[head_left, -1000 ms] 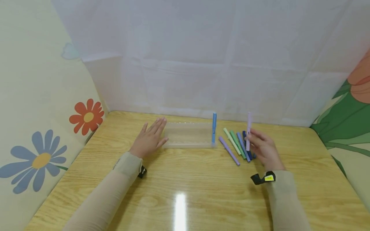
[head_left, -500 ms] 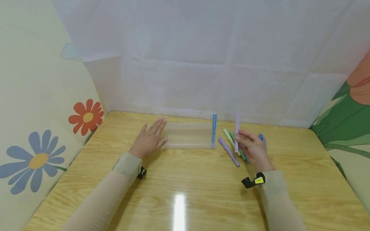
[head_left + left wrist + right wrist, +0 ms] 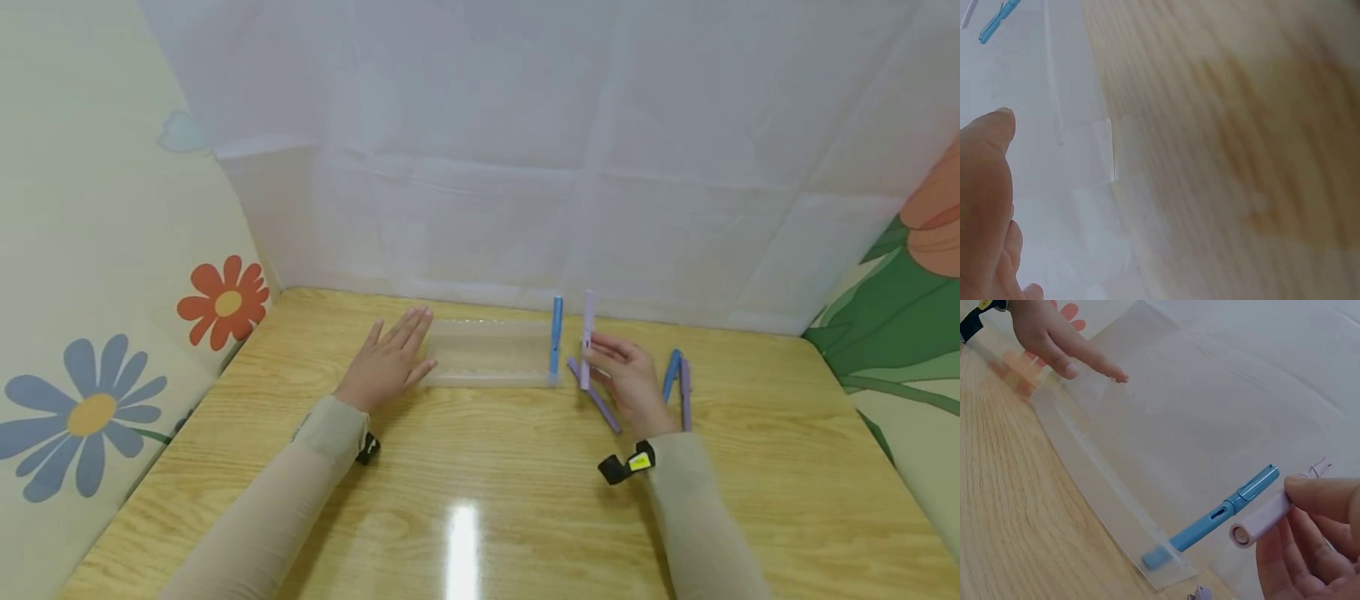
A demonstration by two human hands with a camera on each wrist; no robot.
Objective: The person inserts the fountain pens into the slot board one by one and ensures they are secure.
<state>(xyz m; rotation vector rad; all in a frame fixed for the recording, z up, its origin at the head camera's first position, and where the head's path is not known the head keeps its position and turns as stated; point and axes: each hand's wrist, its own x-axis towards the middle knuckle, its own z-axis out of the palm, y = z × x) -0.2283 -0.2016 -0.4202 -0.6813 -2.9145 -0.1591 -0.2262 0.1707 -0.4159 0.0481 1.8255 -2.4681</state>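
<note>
A clear, low holder (image 3: 491,379) lies on the table, with a blue pen (image 3: 556,333) upright at its right end. My left hand (image 3: 386,362) rests at the holder's left end with fingers straight. Just right of the blue pen, my right hand (image 3: 633,379) pinches a light purple pen (image 3: 587,333) upright between thumb and fingers. The right wrist view shows this light purple pen (image 3: 1266,519) beside the blue pen (image 3: 1204,528), not touching it. A darker purple pen (image 3: 602,407) lies on the table below the held one.
Another blue pen (image 3: 671,375) and a purple pen (image 3: 686,396) lie right of my right hand. Behind the wooden table (image 3: 450,458) hangs a white cloth (image 3: 465,167), with flower-printed cloth at both sides.
My right hand has moved left with the light purple pen, toward the upright blue pen. Green pens visible earlier are now hidden, and pens to its right have come into view. The left hand stays put.
</note>
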